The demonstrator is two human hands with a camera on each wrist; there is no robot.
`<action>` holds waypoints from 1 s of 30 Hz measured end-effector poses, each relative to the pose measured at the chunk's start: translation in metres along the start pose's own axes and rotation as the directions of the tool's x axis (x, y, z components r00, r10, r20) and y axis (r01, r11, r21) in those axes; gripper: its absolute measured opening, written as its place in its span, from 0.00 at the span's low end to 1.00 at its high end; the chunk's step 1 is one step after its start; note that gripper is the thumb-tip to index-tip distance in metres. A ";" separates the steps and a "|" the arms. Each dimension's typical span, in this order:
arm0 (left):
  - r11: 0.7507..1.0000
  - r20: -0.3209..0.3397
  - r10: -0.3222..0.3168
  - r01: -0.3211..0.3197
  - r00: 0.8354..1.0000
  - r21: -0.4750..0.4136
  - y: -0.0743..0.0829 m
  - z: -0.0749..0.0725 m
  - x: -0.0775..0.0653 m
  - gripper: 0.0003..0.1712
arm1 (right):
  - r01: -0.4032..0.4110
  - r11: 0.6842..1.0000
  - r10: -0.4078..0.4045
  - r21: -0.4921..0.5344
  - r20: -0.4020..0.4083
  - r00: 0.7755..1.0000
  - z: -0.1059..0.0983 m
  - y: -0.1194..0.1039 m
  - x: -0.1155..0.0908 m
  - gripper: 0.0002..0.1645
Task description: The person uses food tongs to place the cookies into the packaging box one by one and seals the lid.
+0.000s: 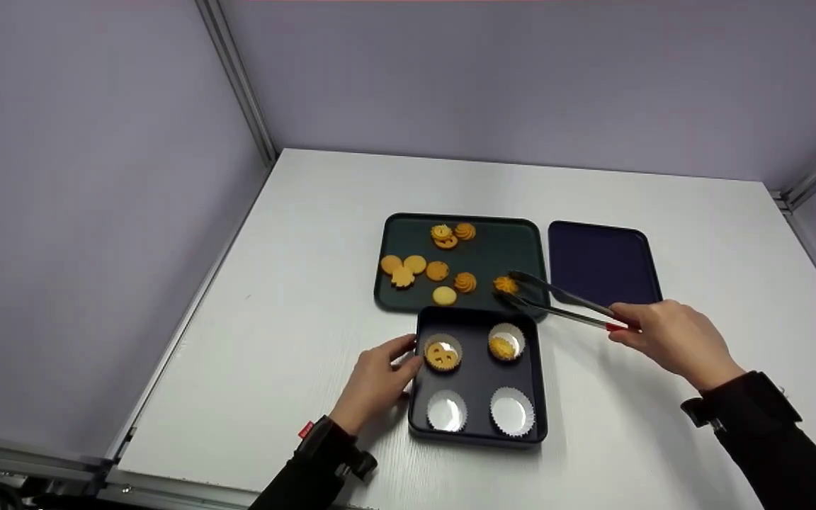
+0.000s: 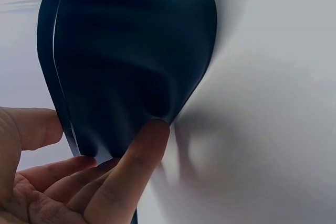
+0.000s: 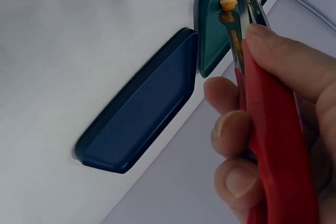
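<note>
My right hand holds red-handled metal tongs, fingers and thumb around the handles. At the green tray's front right, the dark tong tips stand on either side of a swirled cookie. My left hand touches the left wall of a dark square tin, thumb at the rim and fingers against the outer side. Inside it sit several white paper cups. The back left cup holds a pretzel-shaped cookie, the back right cup a yellow cookie; the two front cups hold nothing.
Several more cookies lie on the green tray, among them a flower-shaped one and a round one. A dark blue tray lies right of it. The white table meets grey partition walls at the back and sides.
</note>
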State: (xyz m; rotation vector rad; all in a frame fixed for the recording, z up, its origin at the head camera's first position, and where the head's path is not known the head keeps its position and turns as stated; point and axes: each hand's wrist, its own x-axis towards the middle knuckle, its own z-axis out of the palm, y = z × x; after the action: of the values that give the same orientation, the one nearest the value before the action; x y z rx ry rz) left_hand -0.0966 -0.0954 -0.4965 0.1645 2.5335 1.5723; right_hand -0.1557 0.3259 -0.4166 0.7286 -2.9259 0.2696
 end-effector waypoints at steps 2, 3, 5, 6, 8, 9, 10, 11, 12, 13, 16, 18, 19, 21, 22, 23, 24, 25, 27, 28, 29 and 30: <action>1.000 0.009 -0.015 0.015 1.000 -0.011 0.000 0.000 -0.001 0.28 | 0.015 1.000 -0.016 -0.013 -0.034 0.999 0.003 0.001 -0.003 0.22; 1.000 0.012 -0.022 0.023 1.000 -0.016 0.000 0.000 -0.001 0.28 | 0.022 1.000 -0.023 -0.017 -0.052 0.998 0.004 0.002 -0.004 0.22; 1.000 0.012 -0.026 0.026 1.000 -0.009 0.000 0.000 -0.001 0.28 | 0.035 0.999 -0.037 -0.022 -0.088 0.995 0.005 0.003 -0.007 0.20; 1.000 0.012 -0.028 0.028 1.000 -0.009 0.000 0.000 -0.001 0.28 | 0.041 0.999 -0.043 -0.023 -0.106 0.993 0.005 0.003 -0.008 0.19; 1.000 0.010 -0.027 0.027 1.000 0.000 0.000 0.000 -0.001 0.28 | 0.051 0.998 -0.054 -0.022 -0.144 0.988 0.005 0.004 -0.011 0.18; 1.000 0.010 -0.028 0.028 1.000 0.002 0.000 0.000 -0.001 0.28 | 0.056 0.998 -0.059 -0.020 -0.163 0.985 0.005 0.004 -0.013 0.17; 1.000 0.010 -0.029 0.029 1.000 0.004 0.000 0.000 -0.001 0.28 | 0.063 0.998 -0.066 -0.018 -0.184 0.981 0.004 0.004 -0.014 0.17; 1.000 0.010 -0.028 0.028 1.000 0.006 0.000 0.000 -0.001 0.28 | 0.074 0.997 -0.076 -0.018 -0.208 0.975 0.003 0.005 -0.016 0.17; 1.000 0.011 -0.028 0.028 1.000 0.006 0.000 0.000 -0.001 0.28 | 0.082 0.996 -0.084 -0.016 -0.224 0.971 0.001 0.004 -0.018 0.17; 1.000 0.011 -0.026 0.026 1.000 0.007 0.000 0.000 -0.001 0.28 | 0.092 0.996 -0.092 -0.011 -0.239 0.967 0.000 0.004 -0.019 0.17; 1.000 0.009 -0.024 0.024 1.000 0.011 -0.001 0.000 -0.001 0.28 | 0.138 0.990 -0.133 0.000 -0.268 0.954 -0.007 0.003 -0.025 0.19; 1.000 0.008 -0.024 0.024 1.000 0.011 -0.001 0.000 -0.001 0.28 | 0.169 0.985 -0.154 0.027 -0.278 0.948 -0.012 0.003 -0.029 0.22; 1.000 0.008 -0.024 0.024 1.000 0.013 -0.001 0.000 -0.001 0.28 | 0.187 0.981 -0.167 0.043 -0.287 0.943 -0.014 0.003 -0.031 0.24; 1.000 0.007 -0.022 0.022 1.000 0.017 -0.001 0.000 -0.001 0.28 | 0.229 0.970 -0.196 0.081 -0.298 0.934 -0.018 0.004 -0.035 0.29; 1.000 0.006 -0.022 0.022 1.000 0.017 -0.001 0.000 -0.001 0.28 | 0.251 0.962 -0.211 0.103 -0.301 0.930 -0.020 0.005 -0.037 0.31; 1.000 0.005 -0.023 0.023 1.000 0.015 -0.001 0.000 -0.001 0.28 | 0.277 0.953 -0.229 0.124 -0.304 0.925 -0.022 0.006 -0.039 0.33; 1.000 0.004 -0.022 0.022 1.000 0.014 -0.001 -0.001 -0.001 0.28 | 0.307 0.942 -0.255 0.137 -0.304 0.918 -0.023 0.007 -0.041 0.33; 1.000 0.004 -0.023 0.023 1.000 0.011 0.000 -0.001 -0.001 0.28 | 0.336 0.930 -0.281 0.148 -0.303 0.911 -0.025 0.008 -0.043 0.33; 1.000 0.003 -0.021 0.021 1.000 0.008 0.000 -0.001 -0.001 0.27 | 0.392 0.905 -0.334 0.164 -0.295 0.895 -0.029 0.009 -0.047 0.31; 1.000 0.002 -0.020 0.019 1.000 0.006 0.000 -0.001 -0.001 0.27 | 0.410 0.896 -0.353 0.173 -0.285 0.891 -0.032 0.009 -0.049 0.28; 1.000 0.002 -0.016 0.016 1.000 0.006 0.000 -0.001 -0.001 0.27 | 0.432 0.882 -0.374 0.188 -0.280 0.884 -0.034 0.008 -0.050 0.26; 1.000 0.000 -0.011 0.011 1.000 0.006 0.000 -0.001 -0.001 0.27 | 0.449 0.870 -0.390 0.202 -0.275 0.879 -0.036 0.008 -0.052 0.23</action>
State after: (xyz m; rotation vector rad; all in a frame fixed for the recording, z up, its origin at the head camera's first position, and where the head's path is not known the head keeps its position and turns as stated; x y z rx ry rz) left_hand -0.0958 -0.0963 -0.4962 0.1504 2.5352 1.5604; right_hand -0.1112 0.3635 -0.3905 1.2595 -2.4559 0.6502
